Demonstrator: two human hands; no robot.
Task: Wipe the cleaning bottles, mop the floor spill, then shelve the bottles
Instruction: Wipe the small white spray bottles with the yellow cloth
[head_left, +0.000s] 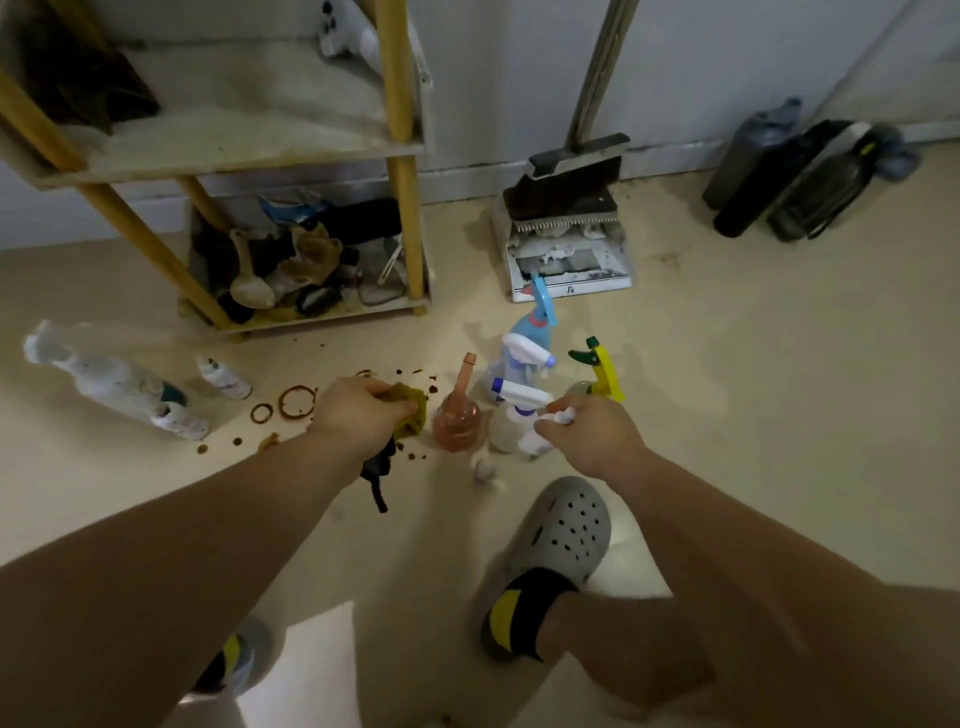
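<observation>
Premises: a domestic utility or storage corner. Evidence: a plain pale floor (753, 415) meets a white wall (493, 78). A wooden-post shelf unit (400, 104) holds household clutter. A broom and dustpan (566, 208) stand at the wall. Spray bottles (524, 358) are grouped on the floor.

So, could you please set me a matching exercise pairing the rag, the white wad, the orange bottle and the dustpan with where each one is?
Things:
1. rag
2. white wad
3. orange bottle
4. dustpan

Places:
A. gripped in the right hand
B. upright on the floor, beside the rag
C. gripped in the left hand
D. by the wall, under the broom

Pairs: 1-C, 2-A, 3-B, 4-D
</observation>
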